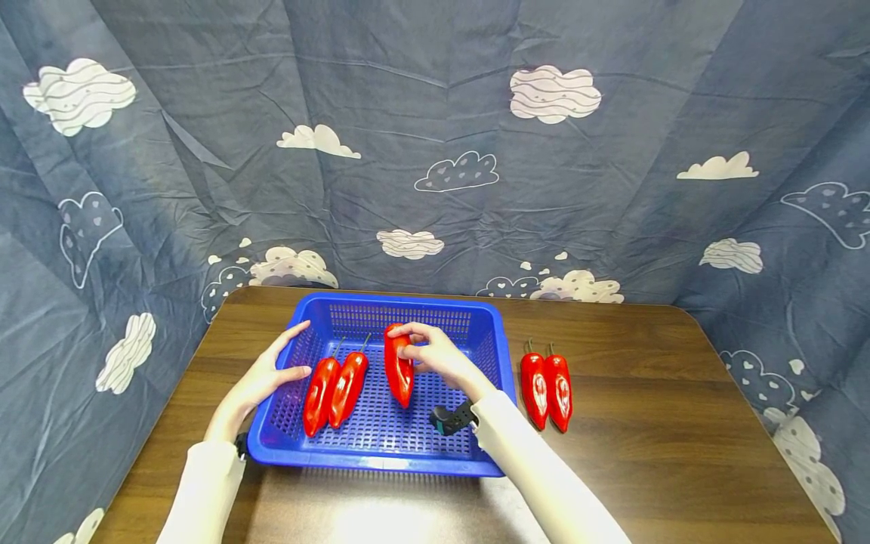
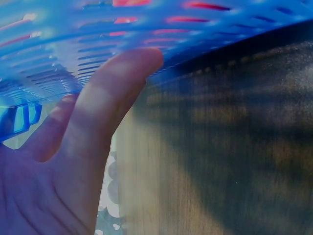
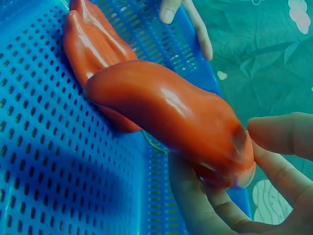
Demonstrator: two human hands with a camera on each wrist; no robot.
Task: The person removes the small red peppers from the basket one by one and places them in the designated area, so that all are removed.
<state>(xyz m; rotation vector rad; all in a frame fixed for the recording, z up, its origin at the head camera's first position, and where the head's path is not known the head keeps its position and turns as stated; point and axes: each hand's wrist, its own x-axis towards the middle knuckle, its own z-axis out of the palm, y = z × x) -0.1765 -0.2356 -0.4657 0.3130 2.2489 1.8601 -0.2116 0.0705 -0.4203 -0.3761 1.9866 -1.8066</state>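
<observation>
Nearest to where I stand are a person's two white fabric sleeves (image 1: pixel 544 476), one reaching up beside the near left corner of a blue rectangular plastic basket (image 1: pixel 381 462) with slotted sides, the other crossing the basket's right rim. A black strapped device (image 1: pixel 448 419) on the right wrist hangs over the basket's floor.

The left hand (image 1: pixel 261 378) is at the basket's left rim, thumb and forefinger straight and well apart; how firmly it presses there, I can't tell. Inside the basket, towards its left wall, two glossy red tapered peppers (image 1: pixel 350 389) lie side by side, their thin green stems pointing to the basket's far wall.

To the right of that pair, over the basket's middle, the right hand (image 1: pixel 438 359) pinches a third glossy red pepper (image 1: pixel 401 381) near its broad end between thumb and curled fingers, the narrow tip pointing to the basket's near side. Outside the basket, just beyond its right wall, two more red peppers with green stems (image 1: pixel 559 393) lie close together on the brown wood-grain tabletop (image 1: pixel 652 393).

Behind the basket hangs a creased grey-blue cloth (image 1: pixel 598 204) printed with pale clouds.
</observation>
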